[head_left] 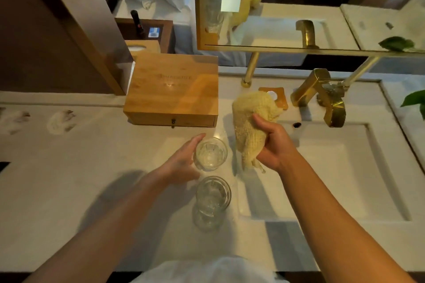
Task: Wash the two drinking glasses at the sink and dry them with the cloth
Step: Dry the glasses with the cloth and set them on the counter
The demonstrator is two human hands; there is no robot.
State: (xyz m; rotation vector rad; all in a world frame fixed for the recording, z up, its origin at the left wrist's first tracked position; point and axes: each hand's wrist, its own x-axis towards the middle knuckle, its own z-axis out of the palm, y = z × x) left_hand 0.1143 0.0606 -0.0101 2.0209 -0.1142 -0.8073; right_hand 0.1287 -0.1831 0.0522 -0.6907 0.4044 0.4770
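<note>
One glass (211, 154) within curled left fingers (194, 142) | second glass (212, 195) just nearer | right fingers (262, 122) clench cloth (249, 112)

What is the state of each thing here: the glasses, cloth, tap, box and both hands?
far glass: upright on the counter, left hand round it.
near glass: upright on the counter, untouched.
cloth: bunched up in the right hand.
tap: no water seen running.
wooden box: drawer closed.
left hand: fingers curved round the far glass.
right hand: grips the cloth.
</note>
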